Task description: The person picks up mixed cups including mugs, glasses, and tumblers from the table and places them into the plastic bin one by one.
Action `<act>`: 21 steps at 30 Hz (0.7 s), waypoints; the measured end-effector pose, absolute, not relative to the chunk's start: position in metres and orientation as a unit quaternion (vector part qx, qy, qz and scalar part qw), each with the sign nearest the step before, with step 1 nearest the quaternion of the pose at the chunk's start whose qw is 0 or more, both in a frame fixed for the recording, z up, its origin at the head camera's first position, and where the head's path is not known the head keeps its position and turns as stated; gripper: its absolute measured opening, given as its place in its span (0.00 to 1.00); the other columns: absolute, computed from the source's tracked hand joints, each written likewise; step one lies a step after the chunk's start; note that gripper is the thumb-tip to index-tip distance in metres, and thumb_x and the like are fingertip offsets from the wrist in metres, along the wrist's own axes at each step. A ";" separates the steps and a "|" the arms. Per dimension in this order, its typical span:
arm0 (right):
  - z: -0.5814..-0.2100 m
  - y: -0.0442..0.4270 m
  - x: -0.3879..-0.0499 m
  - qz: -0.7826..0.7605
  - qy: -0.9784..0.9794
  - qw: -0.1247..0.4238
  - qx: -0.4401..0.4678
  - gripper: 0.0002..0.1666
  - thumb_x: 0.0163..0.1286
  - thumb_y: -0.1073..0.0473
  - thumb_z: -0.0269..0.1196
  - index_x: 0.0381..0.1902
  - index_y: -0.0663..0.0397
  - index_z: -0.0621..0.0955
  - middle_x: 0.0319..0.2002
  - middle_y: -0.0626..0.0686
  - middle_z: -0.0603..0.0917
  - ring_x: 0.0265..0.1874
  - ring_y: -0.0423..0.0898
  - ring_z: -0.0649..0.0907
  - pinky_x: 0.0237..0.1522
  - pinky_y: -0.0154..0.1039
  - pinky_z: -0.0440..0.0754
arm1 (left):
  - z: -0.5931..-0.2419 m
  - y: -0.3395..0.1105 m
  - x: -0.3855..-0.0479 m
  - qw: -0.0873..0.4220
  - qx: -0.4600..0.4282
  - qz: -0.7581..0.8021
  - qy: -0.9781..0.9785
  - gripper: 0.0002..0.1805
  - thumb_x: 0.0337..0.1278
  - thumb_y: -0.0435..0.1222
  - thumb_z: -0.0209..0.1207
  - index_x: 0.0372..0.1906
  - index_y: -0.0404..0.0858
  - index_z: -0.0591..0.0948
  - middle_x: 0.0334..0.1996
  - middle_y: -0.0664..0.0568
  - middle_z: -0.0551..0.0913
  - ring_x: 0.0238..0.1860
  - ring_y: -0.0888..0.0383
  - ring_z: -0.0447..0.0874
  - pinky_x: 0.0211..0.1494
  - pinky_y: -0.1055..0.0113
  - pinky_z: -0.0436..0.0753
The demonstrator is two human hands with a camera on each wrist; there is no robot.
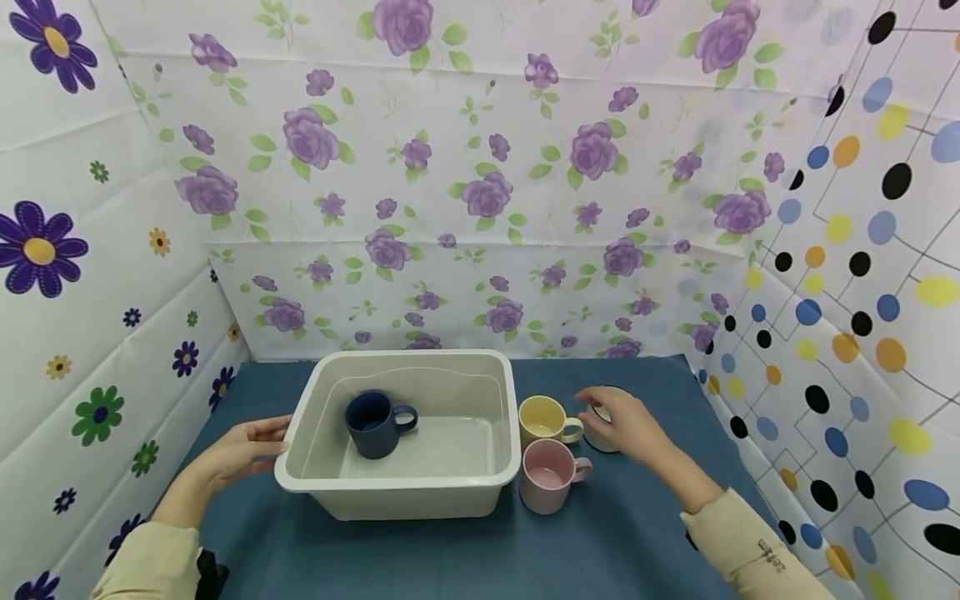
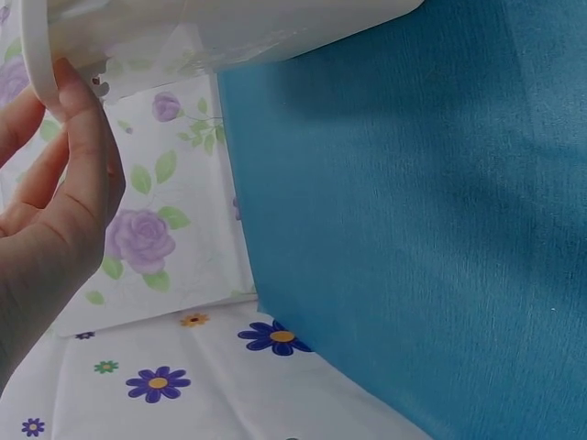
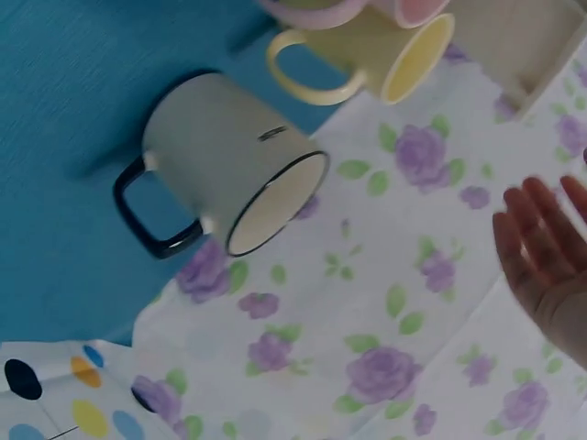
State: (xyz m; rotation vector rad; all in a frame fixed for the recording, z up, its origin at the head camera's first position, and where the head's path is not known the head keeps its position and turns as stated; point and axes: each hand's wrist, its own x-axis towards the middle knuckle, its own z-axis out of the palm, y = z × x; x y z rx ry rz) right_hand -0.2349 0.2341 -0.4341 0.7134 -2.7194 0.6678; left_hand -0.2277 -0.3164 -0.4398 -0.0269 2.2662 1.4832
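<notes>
A white plastic basin point(image 1: 397, 500) stands on the blue cloth, with a dark blue mug point(image 1: 372, 427) upright inside. At the basin's left rim point(image 2: 37, 55), my left hand point(image 1: 240, 450) touches the edge from outside, its fingers loosely extended. My right hand point(image 1: 626, 423) hovers above a whitish mug with a black rim and black handle point(image 3: 220, 151), partly covering it in the head view. The right wrist view shows those fingers point(image 3: 541, 229) apart from this mug and holding nothing. Between basin and whitish mug stand a yellow mug point(image 1: 542, 417) and a pink mug point(image 1: 545, 479).
Blue cloth point(image 1: 450, 558) covers the table. A flowered sheet point(image 1: 480, 275) hangs behind it, with a daisy-patterned sheet point(image 1: 105, 333) on the left and a dotted one point(image 1: 847, 375) on the right. The pink and yellow mugs sit close beside the basin's right wall.
</notes>
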 end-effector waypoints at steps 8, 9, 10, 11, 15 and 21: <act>-0.450 0.247 -0.265 0.221 -0.964 0.114 0.091 0.22 0.63 0.56 0.64 0.52 0.62 0.78 0.46 0.64 0.82 0.44 0.59 0.81 0.42 0.54 0.81 | -0.439 -0.317 -0.227 0.215 -0.013 0.537 0.816 0.41 0.60 0.37 0.59 0.70 0.24 0.52 0.56 0.40 0.75 0.45 0.67 0.76 0.56 0.50 0.80; -0.451 0.248 -0.269 0.221 -0.966 0.110 0.075 0.24 0.63 0.56 0.64 0.53 0.63 0.76 0.47 0.65 0.81 0.45 0.60 0.81 0.42 0.55 0.80 | -0.439 -0.317 -0.227 0.215 -0.011 0.537 0.815 0.41 0.60 0.38 0.59 0.70 0.24 0.52 0.56 0.40 0.75 0.45 0.67 0.76 0.56 0.50 0.80; -0.453 0.249 -0.273 0.221 -0.968 0.106 0.059 0.25 0.63 0.56 0.63 0.55 0.64 0.75 0.49 0.66 0.80 0.46 0.62 0.80 0.42 0.56 0.80 | -0.439 -0.317 -0.227 0.216 -0.007 0.536 0.816 0.41 0.60 0.37 0.59 0.70 0.23 0.52 0.56 0.39 0.75 0.45 0.67 0.76 0.56 0.50 0.80; -0.454 0.249 -0.276 0.220 -0.969 0.102 0.042 0.27 0.64 0.55 0.63 0.56 0.65 0.74 0.50 0.67 0.79 0.47 0.63 0.79 0.43 0.57 0.79 | -0.439 -0.317 -0.227 0.216 -0.004 0.534 0.817 0.41 0.61 0.37 0.59 0.70 0.23 0.52 0.56 0.39 0.75 0.45 0.67 0.76 0.56 0.50 0.80; -0.460 0.249 -0.287 0.213 -0.973 0.083 -0.019 0.30 0.65 0.53 0.61 0.60 0.64 0.72 0.55 0.70 0.74 0.51 0.68 0.74 0.47 0.62 0.76 | -0.438 -0.317 -0.226 0.216 -0.009 0.534 0.818 0.41 0.61 0.37 0.59 0.70 0.24 0.52 0.55 0.42 0.77 0.45 0.67 0.77 0.56 0.51 0.80; -0.472 0.248 -0.300 0.208 -0.974 0.037 -0.080 0.34 0.65 0.50 0.61 0.63 0.64 0.67 0.60 0.71 0.68 0.57 0.71 0.68 0.53 0.65 0.71 | -0.438 -0.316 -0.226 0.218 -0.006 0.532 0.818 0.40 0.62 0.36 0.58 0.70 0.24 0.51 0.59 0.34 0.72 0.46 0.66 0.76 0.56 0.51 0.80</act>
